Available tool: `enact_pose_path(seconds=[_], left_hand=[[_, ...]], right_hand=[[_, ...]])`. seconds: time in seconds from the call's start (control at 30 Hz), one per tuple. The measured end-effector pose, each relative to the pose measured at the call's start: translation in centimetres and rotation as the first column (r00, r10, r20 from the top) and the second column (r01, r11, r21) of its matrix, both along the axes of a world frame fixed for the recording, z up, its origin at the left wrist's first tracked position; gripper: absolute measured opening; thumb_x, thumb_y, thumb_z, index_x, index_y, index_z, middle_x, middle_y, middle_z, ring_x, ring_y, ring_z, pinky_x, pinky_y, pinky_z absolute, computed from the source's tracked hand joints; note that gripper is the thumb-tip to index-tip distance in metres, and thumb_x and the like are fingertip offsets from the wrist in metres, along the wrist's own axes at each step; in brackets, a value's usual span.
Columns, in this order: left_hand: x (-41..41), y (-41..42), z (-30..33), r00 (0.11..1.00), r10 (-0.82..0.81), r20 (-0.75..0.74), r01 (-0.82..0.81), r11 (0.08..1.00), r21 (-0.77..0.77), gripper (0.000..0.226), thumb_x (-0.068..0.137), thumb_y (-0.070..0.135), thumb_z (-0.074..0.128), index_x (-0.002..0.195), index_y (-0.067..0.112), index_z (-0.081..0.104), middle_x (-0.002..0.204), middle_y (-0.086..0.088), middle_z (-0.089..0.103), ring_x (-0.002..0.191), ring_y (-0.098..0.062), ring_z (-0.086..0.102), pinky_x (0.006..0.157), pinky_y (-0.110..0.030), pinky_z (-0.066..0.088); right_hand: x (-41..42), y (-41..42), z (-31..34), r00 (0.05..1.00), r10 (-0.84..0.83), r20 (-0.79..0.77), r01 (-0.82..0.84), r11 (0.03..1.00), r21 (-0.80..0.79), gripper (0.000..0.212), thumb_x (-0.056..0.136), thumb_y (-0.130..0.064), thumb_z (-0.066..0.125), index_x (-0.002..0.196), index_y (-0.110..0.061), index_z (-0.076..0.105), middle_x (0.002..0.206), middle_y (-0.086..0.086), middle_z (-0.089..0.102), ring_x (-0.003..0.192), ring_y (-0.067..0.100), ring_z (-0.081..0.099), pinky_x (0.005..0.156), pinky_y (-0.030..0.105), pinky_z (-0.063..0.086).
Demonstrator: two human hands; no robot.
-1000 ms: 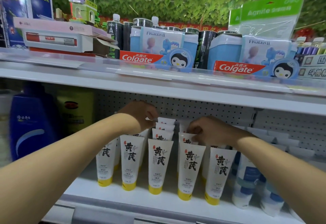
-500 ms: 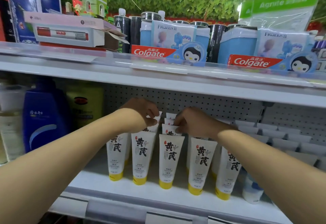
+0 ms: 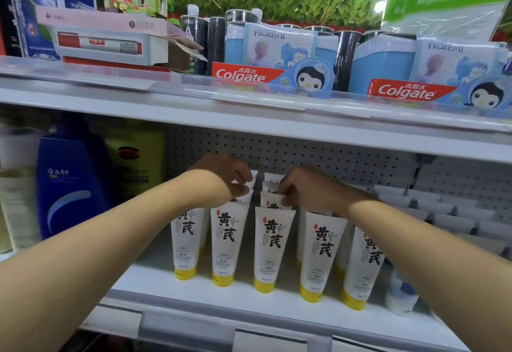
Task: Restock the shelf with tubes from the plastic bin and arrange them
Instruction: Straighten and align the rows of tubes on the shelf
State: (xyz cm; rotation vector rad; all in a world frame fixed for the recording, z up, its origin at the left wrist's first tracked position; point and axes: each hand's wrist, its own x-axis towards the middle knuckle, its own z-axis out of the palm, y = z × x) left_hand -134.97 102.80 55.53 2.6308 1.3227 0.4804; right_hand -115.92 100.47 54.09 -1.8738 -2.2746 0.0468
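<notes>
The rear white tubes (image 3: 273, 199) are being pinched by the right hand (image 3: 307, 188), now shifted leftward; the neighbouring row is being gripped by the left hand (image 3: 224, 177), so straightening is continuing

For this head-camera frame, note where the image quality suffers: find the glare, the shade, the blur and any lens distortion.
Head view: glare streaks the clear strip fronting the upper shelf; the blue bottle and the left hand sit in shade under it; the green packet and frame edges are soft; the wide lens bows the shelf edge; the front tubes print sharp.
</notes>
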Motion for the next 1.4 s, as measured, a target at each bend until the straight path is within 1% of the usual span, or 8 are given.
enact_pose_path(seconds=[0.23,0.37,0.43,0.5,0.63,0.73,0.9,1.4], left_hand=[[0.3,-0.3,-0.2,1.0,-0.011,0.019,0.012,1.0,-0.013,0.026,0.09,0.024,0.058,0.116,0.023,0.061,0.118,0.005,0.064,0.106,-0.013,0.06,0.09,-0.021,0.045],[0.6,-1.0,-0.2,0.999,-0.046,0.007,0.046,0.999,-0.025,0.025,0.089,0.024,0.059,0.114,0.021,0.064,0.116,0.003,0.065,0.107,-0.015,0.061,0.095,-0.027,0.048],[0.8,-1.2,-0.4,0.997,-0.07,-0.03,0.07,0.997,-0.019,0.026,0.089,0.028,0.059,0.113,0.021,0.065,0.115,0.003,0.065,0.106,-0.015,0.06,0.093,-0.027,0.048],[1.1,-1.2,-0.7,0.995,-0.091,-0.044,0.089,0.995,-0.033,0.029,0.086,0.033,0.063,0.113,0.024,0.064,0.115,0.005,0.064,0.106,-0.014,0.059,0.092,-0.027,0.048],[2.2,-1.1,-1.6,0.984,-0.131,-0.12,0.126,0.991,-0.044,0.029,0.081,0.036,0.067,0.108,0.025,0.066,0.111,0.006,0.064,0.101,-0.015,0.06,0.089,-0.031,0.051],[2.9,-0.9,-2.4,0.974,-0.16,-0.157,0.153,0.987,-0.055,0.023,0.078,0.036,0.069,0.099,0.027,0.066,0.105,0.007,0.066,0.092,-0.013,0.06,0.081,-0.029,0.052],[3.6,-0.6,-2.9,0.973,-0.162,-0.162,0.154,0.986,-0.061,0.021,0.076,0.033,0.071,0.096,0.026,0.068,0.101,0.004,0.067,0.092,-0.016,0.062,0.082,-0.035,0.054],[3.4,-0.7,-2.9,0.982,-0.156,-0.109,0.146,0.985,-0.095,0.027,0.078,0.035,0.07,0.104,0.026,0.067,0.105,0.006,0.067,0.091,-0.012,0.061,0.078,-0.028,0.054]], right_hand=[[-0.2,-0.1,0.2,1.0,0.019,0.016,-0.019,1.0,0.003,0.015,0.088,-0.016,0.063,0.074,-0.022,0.063,0.06,-0.015,0.049,0.055,0.001,0.046,0.055,0.018,0.033],[-0.1,0.1,-0.1,1.0,0.012,0.015,-0.012,1.0,0.016,0.009,0.088,-0.017,0.061,0.085,-0.016,0.07,0.063,-0.015,0.052,0.057,0.003,0.049,0.055,0.018,0.035],[-0.1,0.1,-0.2,1.0,0.008,-0.001,-0.008,1.0,0.02,0.015,0.088,-0.018,0.061,0.097,-0.012,0.072,0.073,-0.012,0.062,0.064,0.005,0.056,0.061,0.019,0.04],[0.2,-0.1,0.0,0.999,-0.008,-0.047,0.009,1.0,0.024,0.021,0.089,-0.018,0.06,0.108,-0.013,0.07,0.098,-0.003,0.069,0.083,0.009,0.062,0.078,0.023,0.048],[1.2,-0.8,0.6,0.997,-0.043,-0.069,0.05,0.993,0.107,0.027,0.094,-0.014,0.052,0.119,-0.013,0.062,0.122,0.004,0.063,0.107,0.016,0.06,0.097,0.028,0.045],[1.9,-1.6,0.8,0.994,-0.058,-0.093,0.072,0.987,0.145,0.029,0.097,-0.015,0.045,0.122,-0.014,0.059,0.123,0.003,0.062,0.108,0.014,0.058,0.094,0.022,0.043],[2.7,-2.9,0.6,0.992,-0.066,-0.112,0.084,0.982,0.169,0.03,0.098,-0.015,0.042,0.123,-0.013,0.058,0.125,0.003,0.062,0.111,0.015,0.058,0.093,0.019,0.04],[3.7,-3.4,0.2,0.991,-0.084,-0.106,0.103,0.977,0.188,0.029,0.098,-0.013,0.043,0.123,-0.013,0.058,0.125,0.003,0.061,0.111,0.014,0.056,0.09,0.017,0.037]])
